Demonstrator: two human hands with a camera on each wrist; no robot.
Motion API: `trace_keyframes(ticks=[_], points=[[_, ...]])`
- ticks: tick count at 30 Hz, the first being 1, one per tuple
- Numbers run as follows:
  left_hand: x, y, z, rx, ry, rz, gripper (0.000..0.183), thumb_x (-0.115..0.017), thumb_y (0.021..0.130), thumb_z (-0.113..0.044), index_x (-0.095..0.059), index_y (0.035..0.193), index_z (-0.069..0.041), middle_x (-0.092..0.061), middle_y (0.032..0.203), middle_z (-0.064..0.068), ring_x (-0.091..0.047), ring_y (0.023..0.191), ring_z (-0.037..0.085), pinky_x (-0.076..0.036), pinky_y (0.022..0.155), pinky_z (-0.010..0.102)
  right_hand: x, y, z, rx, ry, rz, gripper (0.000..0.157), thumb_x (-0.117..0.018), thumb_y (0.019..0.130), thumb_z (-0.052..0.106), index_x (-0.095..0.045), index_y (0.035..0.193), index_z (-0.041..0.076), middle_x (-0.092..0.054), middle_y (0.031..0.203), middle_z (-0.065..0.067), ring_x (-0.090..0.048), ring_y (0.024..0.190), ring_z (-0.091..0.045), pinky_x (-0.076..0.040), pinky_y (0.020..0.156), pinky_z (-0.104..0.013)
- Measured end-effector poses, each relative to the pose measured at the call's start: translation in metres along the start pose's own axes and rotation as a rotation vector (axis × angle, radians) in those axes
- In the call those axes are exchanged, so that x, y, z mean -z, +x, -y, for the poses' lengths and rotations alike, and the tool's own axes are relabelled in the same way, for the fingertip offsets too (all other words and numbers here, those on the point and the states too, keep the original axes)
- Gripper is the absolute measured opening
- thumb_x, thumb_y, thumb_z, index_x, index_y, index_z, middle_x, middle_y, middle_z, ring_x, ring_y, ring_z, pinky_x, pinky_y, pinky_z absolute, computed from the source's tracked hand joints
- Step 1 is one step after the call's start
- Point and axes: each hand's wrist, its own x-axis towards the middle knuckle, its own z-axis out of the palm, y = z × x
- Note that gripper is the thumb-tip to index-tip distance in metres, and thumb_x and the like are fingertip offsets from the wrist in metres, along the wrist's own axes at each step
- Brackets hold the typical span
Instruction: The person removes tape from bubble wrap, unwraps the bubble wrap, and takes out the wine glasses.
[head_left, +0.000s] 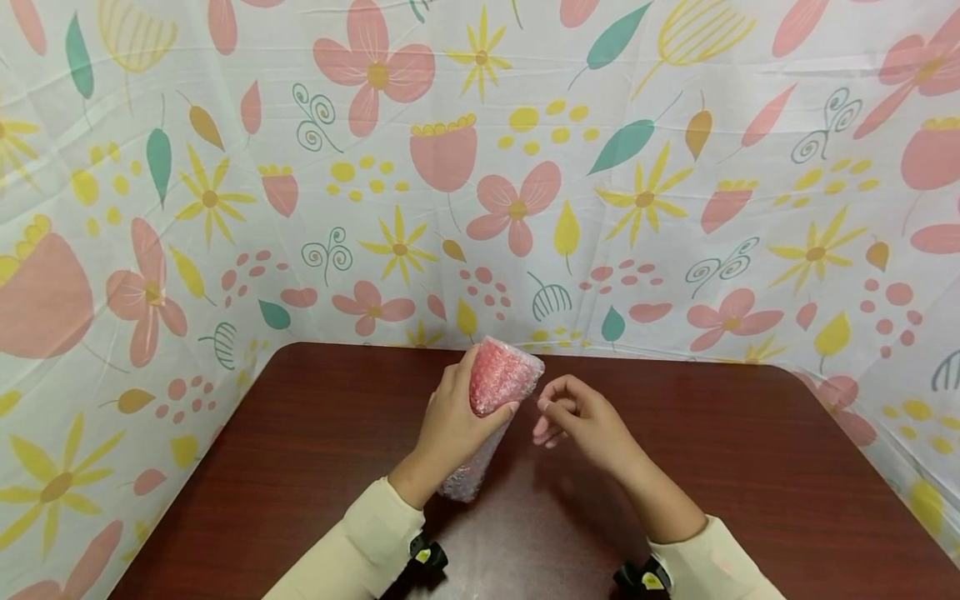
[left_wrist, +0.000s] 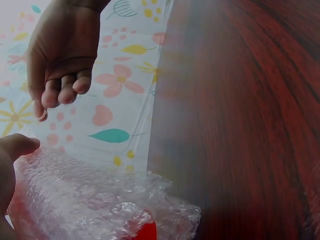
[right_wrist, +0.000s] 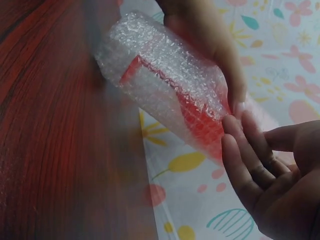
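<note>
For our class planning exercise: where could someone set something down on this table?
Bare tabletop lies between the left hand and left edge, and between the right hand and right edge. The middle is crowded: hands, bubble-wrapped item.

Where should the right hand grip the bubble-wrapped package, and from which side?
Probably around the lower half of the package, coming from the right: its long body slants, the left hand grips higher up from the left, and that lower part is free.

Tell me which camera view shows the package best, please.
The right wrist view: the package appears large, red showing through its bubble wrap. The head view shows it smaller, partly behind the left hand; the left wrist view crops it below.
</note>
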Motion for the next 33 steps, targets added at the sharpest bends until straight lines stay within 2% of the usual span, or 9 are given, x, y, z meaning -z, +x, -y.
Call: trace_keyframes(ticks=[4,9,12,17,20,24,28,30,33], points=[[0.0000,0.0012,0.0006,0.033,-0.035,0.037,0.099,-0.080,0.081,-0.054,-0.025,0.160,-0.029,-0.053,0.138,0.012,-0.061,0.116,0.031,-0.050,0.096,0.052,-0.0007,0.0003,-0.0006,0.026,0.033,0.016,0.017,-0.051,0.106,0.014,-0.051,0.111,-0.003,-0.072,0.091,-0.024,-0.075,0.082,-0.027,-0.061,0.073,-0.045],[0.0010,0.0008,-0.0002,0.062,-0.084,0.077,0.099,-0.077,0.082,-0.057,-0.021,0.160,-0.035,-0.054,0.140,0.013,-0.061,0.117,0.031,-0.051,0.095,0.052,-0.0015,0.0001,-0.0006,0.030,0.000,-0.038,0.015,-0.056,0.104,0.015,-0.054,0.108,0.001,-0.066,0.092,-0.023,-0.072,0.084,-0.029,-0.060,0.076,-0.044],[0.0014,0.0003,-0.0001,0.059,-0.101,0.092,0.098,-0.075,0.084,-0.058,-0.021,0.161,-0.034,-0.054,0.140,0.014,-0.062,0.117,0.032,-0.052,0.095,0.051,-0.0018,0.0006,-0.0013,0.053,-0.016,-0.044,0.014,-0.056,0.104,0.016,-0.055,0.108,0.002,-0.064,0.108,-0.024,-0.071,0.097,-0.033,-0.060,0.081,-0.044],[0.0031,0.0013,0.0004,0.055,-0.123,0.126,0.093,-0.070,0.089,-0.055,-0.019,0.162,-0.028,-0.051,0.142,0.015,-0.060,0.121,0.030,-0.051,0.099,0.050,-0.0018,0.0014,-0.0027,0.101,-0.003,-0.028,0.013,-0.054,0.105,0.012,-0.054,0.107,-0.001,-0.065,0.124,-0.024,-0.069,0.112,-0.029,-0.058,0.090,-0.046],[0.0055,0.0026,-0.0003,0.058,-0.133,0.142,0.088,-0.068,0.093,-0.048,-0.019,0.163,-0.026,-0.050,0.143,0.017,-0.058,0.123,0.032,-0.049,0.103,0.051,-0.0018,0.0016,-0.0033,0.110,0.010,-0.027,0.014,-0.053,0.105,0.010,-0.053,0.106,-0.003,-0.065,0.125,-0.026,-0.069,0.113,-0.026,-0.057,0.092,-0.045],[0.0068,0.0031,0.0007,0.073,-0.145,0.149,0.088,-0.070,0.091,-0.040,-0.020,0.163,-0.028,-0.048,0.144,0.016,-0.058,0.123,0.033,-0.048,0.103,0.052,-0.0022,0.0012,-0.0035,0.100,0.035,-0.030,0.015,-0.052,0.105,0.010,-0.051,0.107,-0.005,-0.061,0.126,-0.030,-0.070,0.110,-0.014,-0.057,0.091,-0.047],[0.0063,0.0030,0.0021,0.095,-0.172,0.152,0.095,-0.074,0.088,-0.045,-0.017,0.163,-0.027,-0.046,0.146,0.017,-0.056,0.126,0.033,-0.047,0.105,0.053,-0.0023,0.0004,-0.0034,0.093,0.040,-0.036,0.016,-0.051,0.106,0.010,-0.050,0.107,-0.005,-0.061,0.122,-0.028,-0.069,0.105,-0.003,-0.057,0.091,-0.050],[0.0067,0.0034,0.0018,0.097,-0.184,0.155,0.098,-0.075,0.087,-0.049,-0.016,0.163,-0.026,-0.046,0.149,0.017,-0.054,0.130,0.033,-0.045,0.107,0.054,-0.0022,-0.0001,-0.0037,0.097,0.038,-0.039,0.016,-0.050,0.106,0.011,-0.049,0.107,-0.005,-0.062,0.122,-0.027,-0.069,0.105,-0.002,-0.056,0.091,-0.051],[0.0079,0.0038,0.0014,0.099,-0.207,0.169,0.100,-0.074,0.087,-0.052,-0.015,0.163,-0.027,-0.045,0.154,0.014,-0.052,0.134,0.031,-0.045,0.108,0.053,-0.0028,-0.0007,-0.0035,0.094,0.043,-0.039,0.015,-0.049,0.106,0.010,-0.049,0.106,-0.006,-0.061,0.124,-0.032,-0.069,0.104,-0.002,-0.056,0.092,-0.053]])
